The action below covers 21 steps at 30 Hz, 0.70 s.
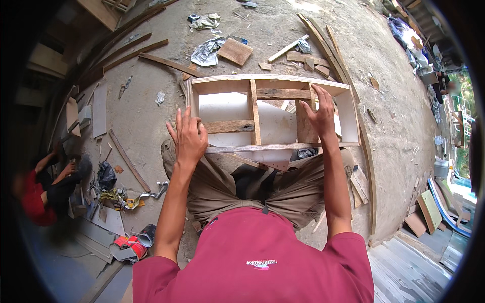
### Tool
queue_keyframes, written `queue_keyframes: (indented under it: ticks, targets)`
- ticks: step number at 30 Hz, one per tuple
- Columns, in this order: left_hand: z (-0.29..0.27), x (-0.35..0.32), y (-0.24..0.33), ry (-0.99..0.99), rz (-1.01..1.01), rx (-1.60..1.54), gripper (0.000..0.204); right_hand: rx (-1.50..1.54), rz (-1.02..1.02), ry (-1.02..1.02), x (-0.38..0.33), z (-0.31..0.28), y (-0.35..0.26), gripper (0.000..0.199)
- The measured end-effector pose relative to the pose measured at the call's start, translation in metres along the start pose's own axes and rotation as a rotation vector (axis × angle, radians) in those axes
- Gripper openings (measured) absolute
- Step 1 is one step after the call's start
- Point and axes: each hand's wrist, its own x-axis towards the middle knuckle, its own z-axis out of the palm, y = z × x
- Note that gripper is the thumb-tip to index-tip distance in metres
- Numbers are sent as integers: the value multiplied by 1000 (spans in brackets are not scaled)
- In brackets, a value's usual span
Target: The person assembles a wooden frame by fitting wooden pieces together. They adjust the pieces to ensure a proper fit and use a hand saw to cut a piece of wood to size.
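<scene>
The wooden frame (283, 148) lies before the seated person, near edge at the legs. Left hand (188, 139): open, fingers spread at the frame's left end, beside a slat (227, 126). Right hand (322, 118): half open, thumb and fingers about the right divider (306, 129); grip cannot be confirmed.

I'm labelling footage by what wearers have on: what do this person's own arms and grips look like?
Short, plain maroon sleeves leave both forearms bare. The left grip and right grip are ungloved hands, with no watch, bracelet or cable visible.
</scene>
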Motion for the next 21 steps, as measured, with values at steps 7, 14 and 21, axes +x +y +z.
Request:
queue_keyframes:
  ticks: [7, 14, 21]
  targets:
    - [22, 51, 111, 51, 301, -304, 55, 138, 217, -44, -8, 31, 23, 73]
    - [75, 94, 132, -24, 340, -419, 52, 247, 204, -41, -5, 32, 22, 56]
    - [77, 92, 136, -17, 349, -483, 42, 211, 241, -88, -1, 26, 17, 57]
